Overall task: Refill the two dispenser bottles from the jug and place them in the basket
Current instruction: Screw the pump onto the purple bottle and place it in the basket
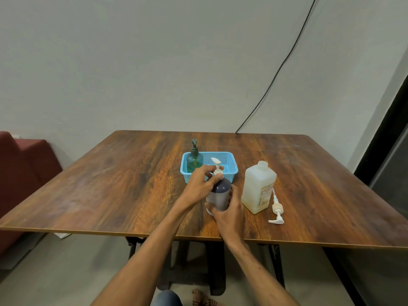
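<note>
A purple dispenser bottle [219,195] with a white pump top [216,165] stands on the table just in front of the basket. My right hand [227,214] grips its body from the near side. My left hand [202,184] pinches the collar of its pump. A green dispenser bottle [194,161] with a dark pump stands upright in the left end of the blue basket [229,171]. The translucent white jug [258,188] stands uncapped to the right of the purple bottle.
The jug's white pump with its tube [277,209] lies on the wooden table [110,184] right of the jug. A black cable [282,65] runs down the wall behind. A red seat [22,168] stands at the left.
</note>
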